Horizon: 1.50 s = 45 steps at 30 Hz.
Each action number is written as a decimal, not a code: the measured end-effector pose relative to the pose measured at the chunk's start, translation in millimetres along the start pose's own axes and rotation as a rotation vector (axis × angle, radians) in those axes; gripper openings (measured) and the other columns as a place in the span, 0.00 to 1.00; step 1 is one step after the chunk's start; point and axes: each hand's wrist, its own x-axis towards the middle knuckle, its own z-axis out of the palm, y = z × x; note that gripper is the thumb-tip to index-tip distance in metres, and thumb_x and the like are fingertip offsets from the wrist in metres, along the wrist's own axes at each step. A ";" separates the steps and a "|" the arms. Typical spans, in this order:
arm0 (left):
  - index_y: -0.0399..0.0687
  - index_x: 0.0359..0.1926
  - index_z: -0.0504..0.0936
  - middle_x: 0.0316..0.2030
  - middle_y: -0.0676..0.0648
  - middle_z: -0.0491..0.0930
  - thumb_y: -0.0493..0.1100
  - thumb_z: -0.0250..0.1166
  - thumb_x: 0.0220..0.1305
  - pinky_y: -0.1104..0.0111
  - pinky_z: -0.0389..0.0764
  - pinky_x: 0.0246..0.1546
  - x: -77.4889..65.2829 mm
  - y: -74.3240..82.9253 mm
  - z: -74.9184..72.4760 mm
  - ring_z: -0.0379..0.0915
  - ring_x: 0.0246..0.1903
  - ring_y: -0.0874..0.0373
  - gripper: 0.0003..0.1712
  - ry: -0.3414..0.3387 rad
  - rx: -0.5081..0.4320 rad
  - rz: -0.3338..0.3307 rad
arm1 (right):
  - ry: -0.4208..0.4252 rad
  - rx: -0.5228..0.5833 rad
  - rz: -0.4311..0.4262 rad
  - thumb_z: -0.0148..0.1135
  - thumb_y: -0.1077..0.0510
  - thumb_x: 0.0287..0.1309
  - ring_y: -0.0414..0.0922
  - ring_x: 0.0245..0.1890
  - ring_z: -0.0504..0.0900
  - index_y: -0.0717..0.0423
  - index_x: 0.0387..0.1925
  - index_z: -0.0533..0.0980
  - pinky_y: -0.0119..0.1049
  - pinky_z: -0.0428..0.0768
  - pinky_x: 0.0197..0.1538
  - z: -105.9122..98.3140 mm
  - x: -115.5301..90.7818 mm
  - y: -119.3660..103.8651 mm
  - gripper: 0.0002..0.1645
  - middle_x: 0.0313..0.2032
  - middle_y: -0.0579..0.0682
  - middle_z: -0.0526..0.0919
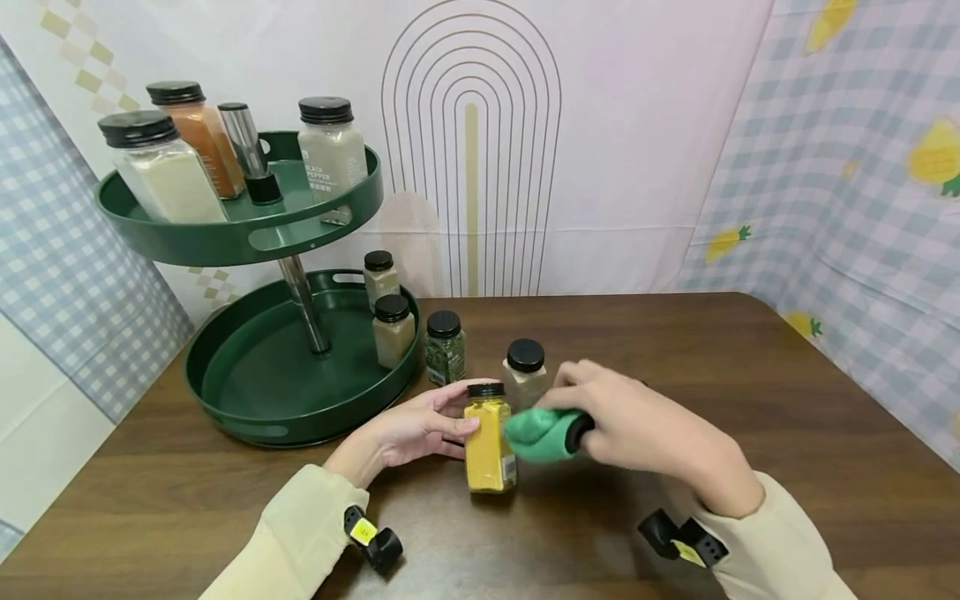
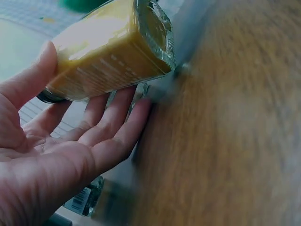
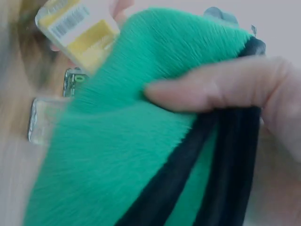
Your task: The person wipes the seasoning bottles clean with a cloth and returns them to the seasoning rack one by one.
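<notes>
My left hand [image 1: 420, 429] holds a glass spice jar of yellow powder [image 1: 486, 446] between thumb and fingers, its black lid upward. In the left wrist view the thumb lies on one face of the yellow jar [image 2: 106, 52], with the fingers behind it. A green cloth with black edging [image 1: 543, 433] is pinched in my right hand [image 1: 618, 412], close to the jar's right side. Filling much of the right wrist view, the green cloth [image 3: 127, 122] is folded under the thumb. Whether the jar touches the table is hard to tell.
A pale spice jar [image 1: 525, 372] and a green herb jar [image 1: 446, 350] stand behind my hands. The two-tier green rack [image 1: 258, 429] at left carries small jars below, and larger jars and a metal cylinder [image 1: 250, 154] above. Brown table [image 1: 750, 375] extends right.
</notes>
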 end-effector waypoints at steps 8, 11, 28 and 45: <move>0.56 0.68 0.56 0.67 0.39 0.57 0.35 0.58 0.63 0.43 0.70 0.53 0.9 1.4 2.0 0.63 0.60 0.47 0.36 -0.042 0.024 0.083 | 0.286 -0.083 -0.034 0.52 0.77 0.35 0.44 0.38 0.71 0.43 0.47 0.80 0.38 0.70 0.41 9.3 10.6 -2.9 0.37 0.38 0.45 0.74; 0.56 0.69 0.55 0.68 0.40 0.55 0.37 0.58 0.64 0.43 0.69 0.54 0.4 1.5 1.6 0.60 0.62 0.48 0.36 -0.074 0.033 0.096 | 0.307 -0.092 -0.050 0.53 0.77 0.33 0.45 0.37 0.71 0.43 0.47 0.80 0.38 0.71 0.40 14.8 13.7 -5.5 0.38 0.39 0.47 0.74; 0.47 0.71 0.48 0.69 0.46 0.52 0.39 0.51 0.68 0.39 0.63 0.57 -0.2 -3.6 -4.0 0.50 0.66 0.53 0.35 -0.111 -0.094 0.116 | 0.297 -0.099 -0.104 0.52 0.77 0.33 0.45 0.41 0.72 0.42 0.45 0.80 0.39 0.69 0.42 26.9 18.1 -5.4 0.37 0.39 0.47 0.73; 0.54 0.71 0.52 0.71 0.46 0.50 0.38 0.53 0.67 0.43 0.66 0.57 -2.0 0.7 -2.1 0.44 0.70 0.51 0.34 -0.026 -0.076 0.054 | -0.085 -0.105 -0.108 0.57 0.72 0.39 0.39 0.26 0.65 0.40 0.36 0.82 0.32 0.64 0.32 38.0 17.7 -7.9 0.26 0.26 0.40 0.68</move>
